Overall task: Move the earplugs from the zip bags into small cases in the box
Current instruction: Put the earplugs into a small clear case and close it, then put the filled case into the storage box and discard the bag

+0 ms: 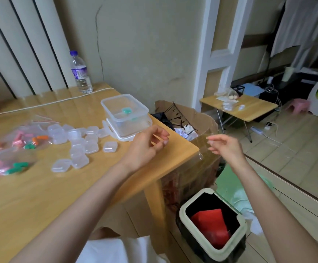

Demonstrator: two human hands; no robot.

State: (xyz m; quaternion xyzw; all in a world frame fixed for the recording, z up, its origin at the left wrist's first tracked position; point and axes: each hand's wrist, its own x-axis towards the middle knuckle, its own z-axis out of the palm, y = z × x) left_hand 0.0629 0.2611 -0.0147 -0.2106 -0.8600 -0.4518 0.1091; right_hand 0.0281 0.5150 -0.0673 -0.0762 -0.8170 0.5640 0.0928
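Note:
Zip bags holding pink, orange and green earplugs lie at the left of the wooden table. Several small clear cases are scattered beside them. The clear plastic box stands near the table's right edge on its white lid, with one case holding green earplugs inside. My left hand hovers over the table corner, in front of the box, fingers apart and empty. My right hand is off the table to the right, fingers spread. A faint clear film shows between the hands; no finger pinches it.
A water bottle stands at the back of the table by a white cord. An open cardboard box of clutter sits against the table's right side. An open waste bin with something red inside stands on the floor below. A small folding table is farther right.

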